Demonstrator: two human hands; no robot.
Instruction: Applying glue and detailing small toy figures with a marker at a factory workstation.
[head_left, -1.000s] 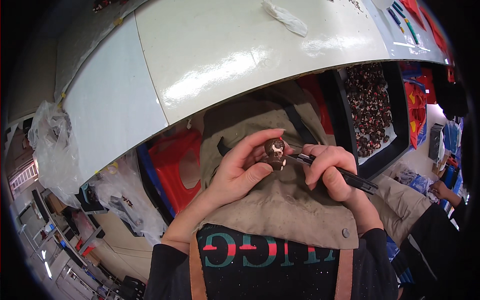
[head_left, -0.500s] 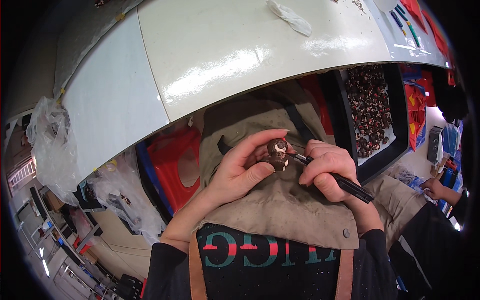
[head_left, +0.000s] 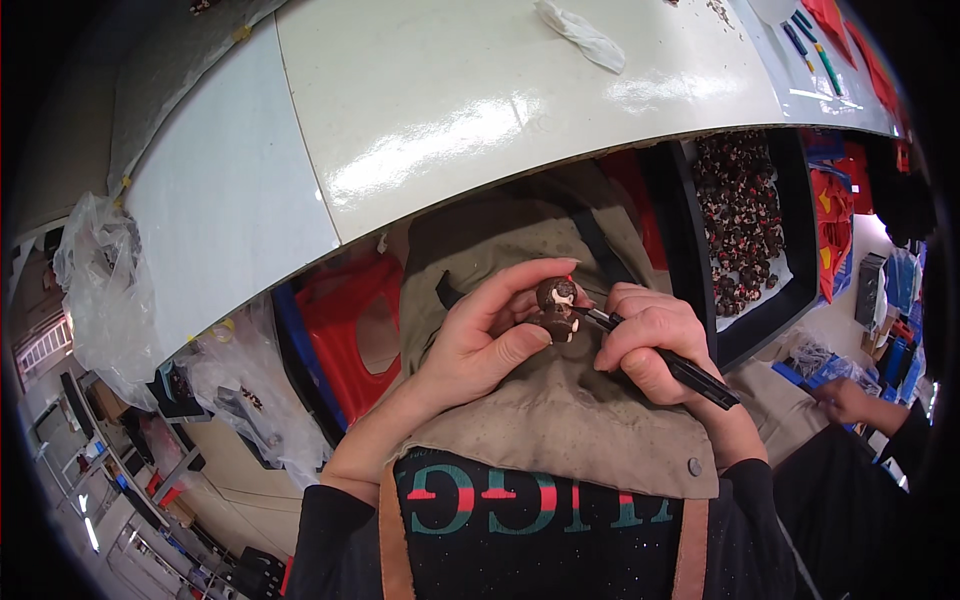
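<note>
Over my apron-covered lap, my left hand (head_left: 487, 335) pinches a small dark brown figurine (head_left: 557, 322) with pale patches, its rounded head upward. My right hand (head_left: 662, 343) is closed around a black utility knife (head_left: 692, 377). The knife's tip end points left and meets the figurine's right side, near its neck. Whether the blade cuts into the surface is too small to tell. My left fingertips lie behind the figurine, and the thumb presses its lower left side.
A glossy white table (head_left: 430, 110) spans ahead, with a crumpled white glove or cloth (head_left: 583, 36) on it. To my right, a black tray (head_left: 795, 250) holds many small dark figurines (head_left: 738, 220). A red stool (head_left: 350, 330) stands left. A co-worker's hand (head_left: 850, 400) is at far right.
My hands stay almost in place; the knife and figurine shift very slightly. At the far right, the co-worker's hand has moved left and a little down.
</note>
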